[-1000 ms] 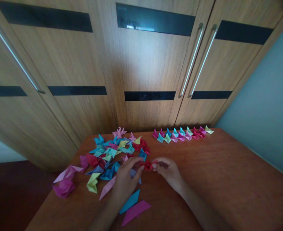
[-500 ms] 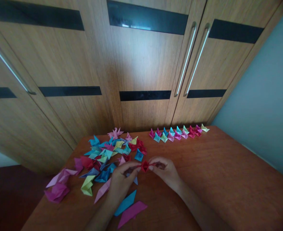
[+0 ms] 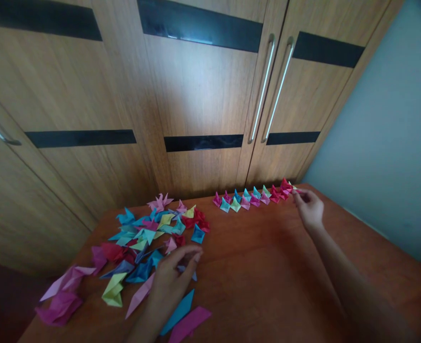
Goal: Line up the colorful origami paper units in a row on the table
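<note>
My right hand [image 3: 309, 208] reaches to the far right end of the rows of folded paper pieces. Its thumb and fingers pinch a red origami piece [image 3: 285, 184], held right at the row beside a pale yellow piece [image 3: 292, 186]. Over the front of the loose paper pile hovers my left hand [image 3: 174, 272], its fingers curled and the thumb tip against them, with nothing in the grip. Close to the left hand are a pink paper strip [image 3: 139, 296], a blue folded strip [image 3: 179, 312] and a magenta one [image 3: 190, 325].
Many coloured origami pieces [image 3: 148, 224] lie heaped on the left of the wooden table [image 3: 253, 276]. Two short rows of small pointed pieces [image 3: 245, 203] stand along the back edge. Behind the table is a wooden wardrobe [image 3: 199, 95]; a pale wall [image 3: 385, 143] borders the right.
My right hand has carried the red origami piece from in front of me to the far right end of the rows. My left hand has let go of it. The view has shifted slightly right.
</note>
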`<control>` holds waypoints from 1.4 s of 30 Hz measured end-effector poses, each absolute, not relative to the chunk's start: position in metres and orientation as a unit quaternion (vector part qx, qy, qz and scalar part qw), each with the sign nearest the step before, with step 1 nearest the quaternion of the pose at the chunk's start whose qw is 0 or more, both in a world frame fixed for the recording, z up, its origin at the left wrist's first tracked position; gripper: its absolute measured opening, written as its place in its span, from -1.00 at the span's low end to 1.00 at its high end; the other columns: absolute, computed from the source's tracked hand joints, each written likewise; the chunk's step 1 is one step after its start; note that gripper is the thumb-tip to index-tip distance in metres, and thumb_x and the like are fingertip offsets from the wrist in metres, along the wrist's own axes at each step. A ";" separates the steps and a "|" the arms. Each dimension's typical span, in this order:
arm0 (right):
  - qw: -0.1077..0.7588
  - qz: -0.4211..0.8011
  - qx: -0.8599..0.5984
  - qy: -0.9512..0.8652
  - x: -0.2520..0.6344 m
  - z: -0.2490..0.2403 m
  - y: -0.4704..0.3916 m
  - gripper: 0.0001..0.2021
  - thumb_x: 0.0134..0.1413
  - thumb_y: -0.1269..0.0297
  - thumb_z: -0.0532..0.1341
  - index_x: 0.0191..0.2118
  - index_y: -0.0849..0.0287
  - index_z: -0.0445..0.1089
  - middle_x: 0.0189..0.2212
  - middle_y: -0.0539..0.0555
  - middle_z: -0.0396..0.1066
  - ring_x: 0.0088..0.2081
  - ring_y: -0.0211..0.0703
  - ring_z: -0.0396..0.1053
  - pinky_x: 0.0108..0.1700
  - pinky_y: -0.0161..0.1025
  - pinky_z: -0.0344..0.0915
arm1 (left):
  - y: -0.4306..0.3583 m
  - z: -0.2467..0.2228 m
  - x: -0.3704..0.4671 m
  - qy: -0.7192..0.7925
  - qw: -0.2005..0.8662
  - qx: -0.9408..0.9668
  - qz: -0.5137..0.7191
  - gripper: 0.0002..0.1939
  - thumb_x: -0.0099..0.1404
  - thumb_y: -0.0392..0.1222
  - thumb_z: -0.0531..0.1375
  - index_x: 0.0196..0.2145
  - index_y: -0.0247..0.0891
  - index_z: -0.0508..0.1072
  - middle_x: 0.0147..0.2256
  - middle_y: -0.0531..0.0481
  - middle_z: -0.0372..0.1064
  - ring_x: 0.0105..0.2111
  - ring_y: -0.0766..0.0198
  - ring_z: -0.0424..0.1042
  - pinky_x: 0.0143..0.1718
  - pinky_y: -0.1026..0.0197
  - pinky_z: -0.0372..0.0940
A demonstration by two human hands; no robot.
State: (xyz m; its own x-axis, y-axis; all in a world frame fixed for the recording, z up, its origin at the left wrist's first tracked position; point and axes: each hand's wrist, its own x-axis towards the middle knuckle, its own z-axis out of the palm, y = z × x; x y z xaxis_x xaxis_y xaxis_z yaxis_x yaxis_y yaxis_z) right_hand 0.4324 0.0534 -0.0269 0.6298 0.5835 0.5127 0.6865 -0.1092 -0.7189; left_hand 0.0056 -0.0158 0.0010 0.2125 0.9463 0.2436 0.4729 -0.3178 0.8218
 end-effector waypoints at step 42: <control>0.379 -0.013 -0.866 -0.325 0.463 -0.066 0.057 -0.51 0.01 0.13 0.07 0.04 0.30 0.18 -0.16 0.41 0.38 -0.11 0.27 0.36 -0.12 0.07 0.25 | -0.012 -0.003 -0.001 0.501 0.284 0.731 0.366 -0.80 0.25 -0.13 0.12 -0.22 -0.12 0.51 -0.26 0.02 0.55 -0.25 0.18 0.51 -0.24 0.23 0.41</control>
State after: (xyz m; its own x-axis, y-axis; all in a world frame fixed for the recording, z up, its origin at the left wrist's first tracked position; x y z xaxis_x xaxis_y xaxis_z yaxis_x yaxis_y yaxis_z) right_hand 0.4630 0.0571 -0.0657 0.7886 0.5532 0.2684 0.5725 -0.5014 -0.6487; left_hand -0.0013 -0.0122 -0.0029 0.2309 0.9402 0.2505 0.5254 -0.3372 0.7812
